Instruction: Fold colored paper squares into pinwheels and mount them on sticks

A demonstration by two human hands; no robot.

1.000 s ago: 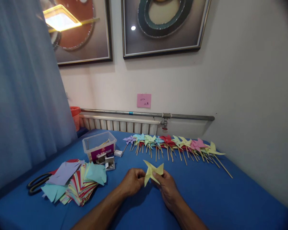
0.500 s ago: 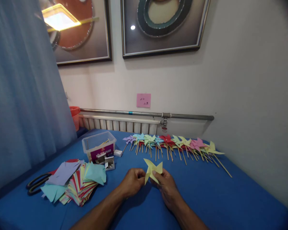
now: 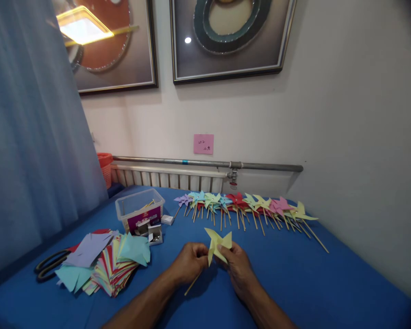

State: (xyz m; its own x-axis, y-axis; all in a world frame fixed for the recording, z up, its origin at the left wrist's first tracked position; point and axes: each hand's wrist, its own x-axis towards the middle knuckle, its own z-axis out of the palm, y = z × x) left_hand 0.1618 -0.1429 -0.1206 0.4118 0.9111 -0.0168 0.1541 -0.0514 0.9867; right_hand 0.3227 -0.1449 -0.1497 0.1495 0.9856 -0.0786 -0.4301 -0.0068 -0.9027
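A pale yellow paper pinwheel (image 3: 219, 246) is pinched in my right hand (image 3: 239, 265), thumb on its front near the centre. Behind its left blades, my left hand (image 3: 189, 262) is closed on a thin wooden stick (image 3: 193, 284), whose lower end slants down to the left below the fingers. The stick's upper end is hidden by my hand and the paper, so I cannot tell whether it touches the pinwheel.
Finished pinwheels on sticks (image 3: 238, 203) lie in a row along the wall. At left are cut paper sheets (image 3: 114, 265), scissors (image 3: 50, 265), a clear plastic tub (image 3: 140, 208) with sticks, and a small open box (image 3: 155, 234) on the blue cloth (image 3: 294, 278).
The lower end of the stick now shows below my left hand; it was not visible before. Both hands and the yellow pinwheel stay nearly in place, and the view has shifted slightly.
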